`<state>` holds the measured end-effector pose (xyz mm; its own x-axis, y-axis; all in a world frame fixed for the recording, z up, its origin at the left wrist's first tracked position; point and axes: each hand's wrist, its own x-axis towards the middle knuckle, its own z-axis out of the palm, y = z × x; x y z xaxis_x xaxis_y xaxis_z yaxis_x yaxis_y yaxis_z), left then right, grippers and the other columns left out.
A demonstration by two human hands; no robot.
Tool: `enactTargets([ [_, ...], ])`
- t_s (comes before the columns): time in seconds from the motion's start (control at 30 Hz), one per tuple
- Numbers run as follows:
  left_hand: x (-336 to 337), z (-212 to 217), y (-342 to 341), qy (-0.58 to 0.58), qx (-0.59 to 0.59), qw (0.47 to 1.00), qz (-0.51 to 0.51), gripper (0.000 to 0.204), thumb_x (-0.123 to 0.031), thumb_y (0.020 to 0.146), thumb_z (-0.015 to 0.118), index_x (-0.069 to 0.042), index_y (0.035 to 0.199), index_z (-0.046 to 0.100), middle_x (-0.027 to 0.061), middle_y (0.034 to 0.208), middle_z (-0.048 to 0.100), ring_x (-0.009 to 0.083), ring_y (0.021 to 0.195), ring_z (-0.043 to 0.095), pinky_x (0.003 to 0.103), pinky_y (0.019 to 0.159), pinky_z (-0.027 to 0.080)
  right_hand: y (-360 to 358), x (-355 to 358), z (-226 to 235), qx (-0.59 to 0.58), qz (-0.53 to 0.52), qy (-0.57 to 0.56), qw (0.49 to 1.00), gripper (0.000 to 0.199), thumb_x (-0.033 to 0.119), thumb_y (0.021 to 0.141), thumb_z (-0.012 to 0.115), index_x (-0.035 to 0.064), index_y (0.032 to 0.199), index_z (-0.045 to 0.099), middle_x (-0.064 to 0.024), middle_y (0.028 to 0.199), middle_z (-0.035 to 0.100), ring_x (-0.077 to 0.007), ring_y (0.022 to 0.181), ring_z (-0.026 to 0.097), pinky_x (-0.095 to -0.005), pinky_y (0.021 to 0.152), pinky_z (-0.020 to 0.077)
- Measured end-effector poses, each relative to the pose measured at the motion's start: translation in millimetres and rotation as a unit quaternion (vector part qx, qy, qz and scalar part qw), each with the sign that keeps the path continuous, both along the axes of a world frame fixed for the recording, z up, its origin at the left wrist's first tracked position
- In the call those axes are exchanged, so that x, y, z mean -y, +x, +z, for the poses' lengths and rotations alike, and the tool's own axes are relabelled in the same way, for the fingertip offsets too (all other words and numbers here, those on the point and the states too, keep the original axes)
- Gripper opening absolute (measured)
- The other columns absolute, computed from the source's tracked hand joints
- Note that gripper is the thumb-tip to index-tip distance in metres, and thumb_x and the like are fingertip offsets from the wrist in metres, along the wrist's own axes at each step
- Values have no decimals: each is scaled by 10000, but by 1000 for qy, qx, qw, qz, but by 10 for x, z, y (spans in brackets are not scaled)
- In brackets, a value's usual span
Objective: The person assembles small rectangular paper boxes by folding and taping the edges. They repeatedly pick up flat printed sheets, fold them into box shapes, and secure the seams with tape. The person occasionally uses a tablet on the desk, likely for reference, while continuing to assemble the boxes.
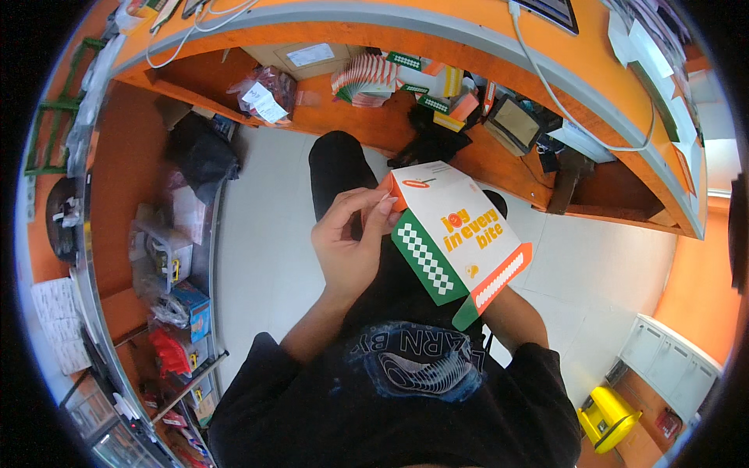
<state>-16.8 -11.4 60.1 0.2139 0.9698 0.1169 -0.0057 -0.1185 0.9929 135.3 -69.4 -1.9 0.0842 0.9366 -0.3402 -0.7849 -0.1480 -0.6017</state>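
Observation:
A partly folded cardboard food box [437,207], white on top with green and orange sides, is held tilted above my lap. My left hand [345,238] pinches an orange end flap at its far left corner, thumb and fingers pressed together. A green side with white diamonds faces my left wrist. At the near right end, an orange flap and a green tab stick out, unfolded. My right forearm [516,316] runs behind the box, which hides the right hand and its fingers.
Ahead curves an orange desk [351,35] with cables. On its lower shelf lie a fanned stack of flat cartons [365,78], a bagged bundle [269,97] and a dark-screened device [513,125]. Loaded shelves [175,304] line the left; a yellow plastic object [608,421] stands lower right.

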Motion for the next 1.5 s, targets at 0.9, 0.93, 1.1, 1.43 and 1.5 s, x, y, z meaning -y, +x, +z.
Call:
enactTargets([
  [0.9,-60,50,128,189,-118,971,-83,145,58,813,746,12,951,738,117,867,715,196,824,668,284,713,517,73,35,175,325,-12,73,943,379,25,885,706,-11,1249,605,-180,1172,670,-243,1011,704,-347,862,600],
  [0.93,-47,26,130,185,-116,972,-81,151,59,816,744,11,959,741,121,882,716,196,833,670,283,723,521,69,14,153,336,-15,76,939,381,26,886,706,-11,1251,603,-181,1174,670,-243,1013,703,-347,862,599],
  [1.1,-4,-32,182,109,-68,989,-71,186,54,844,720,-12,1014,754,132,968,706,191,852,673,281,741,529,71,-48,91,388,-23,84,918,391,30,889,703,-7,1263,597,-183,1184,665,-245,1023,701,-348,862,598],
  [1.43,140,7,150,224,-170,952,-124,344,77,800,671,16,1137,700,137,993,660,209,947,638,299,754,528,83,-28,131,483,-16,121,867,410,39,894,698,0,1286,585,-188,1204,655,-247,1042,697,-349,863,595],
  [1.5,122,-82,161,232,-170,952,-106,406,24,755,728,15,1158,683,149,989,649,246,934,640,336,769,524,58,43,196,505,-10,132,853,414,41,895,697,2,1290,582,-189,1208,653,-248,1046,696,-350,864,595],
])
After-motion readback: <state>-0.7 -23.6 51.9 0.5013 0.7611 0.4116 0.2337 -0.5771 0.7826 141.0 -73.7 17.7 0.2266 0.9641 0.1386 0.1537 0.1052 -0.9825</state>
